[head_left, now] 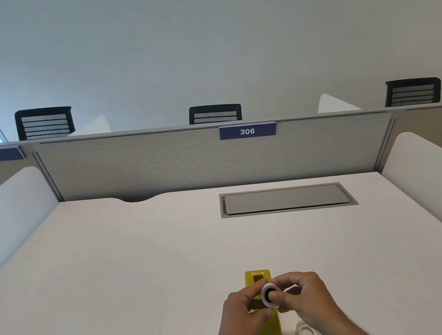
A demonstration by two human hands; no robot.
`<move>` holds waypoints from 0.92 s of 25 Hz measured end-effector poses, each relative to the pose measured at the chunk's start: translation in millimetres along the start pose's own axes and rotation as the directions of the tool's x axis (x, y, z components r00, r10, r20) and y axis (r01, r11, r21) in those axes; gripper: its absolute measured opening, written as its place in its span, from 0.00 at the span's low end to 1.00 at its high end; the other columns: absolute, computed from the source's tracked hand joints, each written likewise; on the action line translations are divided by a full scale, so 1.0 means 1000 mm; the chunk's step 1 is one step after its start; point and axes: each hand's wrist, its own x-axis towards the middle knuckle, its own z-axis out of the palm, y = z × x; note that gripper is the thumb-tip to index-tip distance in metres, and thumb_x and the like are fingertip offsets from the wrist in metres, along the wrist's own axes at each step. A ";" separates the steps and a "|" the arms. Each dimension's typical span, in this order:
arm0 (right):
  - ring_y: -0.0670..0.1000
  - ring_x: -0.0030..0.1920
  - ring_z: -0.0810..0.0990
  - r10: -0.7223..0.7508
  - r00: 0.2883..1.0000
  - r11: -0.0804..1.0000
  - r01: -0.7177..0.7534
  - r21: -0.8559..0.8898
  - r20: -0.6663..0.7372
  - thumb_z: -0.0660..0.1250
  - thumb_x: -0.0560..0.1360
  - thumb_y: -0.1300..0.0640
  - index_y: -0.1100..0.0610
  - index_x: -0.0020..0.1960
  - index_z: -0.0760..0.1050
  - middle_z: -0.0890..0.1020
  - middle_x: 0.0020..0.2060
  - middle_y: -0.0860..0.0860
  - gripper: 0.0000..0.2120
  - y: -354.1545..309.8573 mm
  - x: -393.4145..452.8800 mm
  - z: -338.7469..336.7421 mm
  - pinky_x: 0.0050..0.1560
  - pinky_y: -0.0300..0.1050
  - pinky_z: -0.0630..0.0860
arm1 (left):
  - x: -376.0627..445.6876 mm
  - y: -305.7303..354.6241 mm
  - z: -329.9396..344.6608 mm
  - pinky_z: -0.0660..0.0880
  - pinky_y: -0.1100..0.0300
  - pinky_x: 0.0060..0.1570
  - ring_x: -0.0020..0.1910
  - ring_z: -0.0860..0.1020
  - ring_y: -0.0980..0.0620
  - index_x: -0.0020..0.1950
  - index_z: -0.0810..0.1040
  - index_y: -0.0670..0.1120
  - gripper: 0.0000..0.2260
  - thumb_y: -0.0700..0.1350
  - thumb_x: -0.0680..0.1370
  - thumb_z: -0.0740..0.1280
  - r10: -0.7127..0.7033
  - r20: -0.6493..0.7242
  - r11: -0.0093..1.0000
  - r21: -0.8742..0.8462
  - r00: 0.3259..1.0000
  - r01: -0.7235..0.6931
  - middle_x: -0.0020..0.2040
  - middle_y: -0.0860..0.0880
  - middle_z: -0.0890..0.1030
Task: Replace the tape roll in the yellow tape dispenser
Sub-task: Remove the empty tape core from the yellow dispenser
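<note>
While both hands pinch that small white roll (269, 295) with the dark hub in its middle, it sits up in the air right above the yellow tape dispenser (267, 333), not seated in it. Left hand (244, 312) has thumb and fingers closed on the roll's left side, and right hand (306, 295) has its grip clamped on the right edge, with what looks like a short white bit sticking out toward the right fingers. Can't tell if that's a loose tape end or part of the hub.

Stuff that could go sideways, imo:
- the hub pops free suddenly and the roll jumps out of the fingertips, since it's only held by the tips
- if that white bit is a loose tape end, it could stick to a finger or fold back on itself
- the dispenser stands on the counter (114, 271) with nobody holding it, so a bump from a wrist could tip or shove it
- a second, clearer-looking roll (307, 334) lies flat just right of the dispenser, under the right forearm, so it's easy to knock away or mix up with the other one
</note>
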 end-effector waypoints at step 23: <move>0.56 0.39 0.86 0.030 0.996 0.979 -0.013 0.203 -0.085 0.76 0.68 0.66 0.53 0.44 0.87 0.87 0.40 0.51 0.09 0.001 -0.004 0.002 0.37 0.48 0.84 | 0.006 0.001 -0.002 0.83 0.54 0.48 0.46 0.86 0.47 0.58 0.85 0.47 0.16 0.33 0.73 0.72 -0.070 -0.064 0.974 -0.220 0.996 0.054 0.49 0.51 0.87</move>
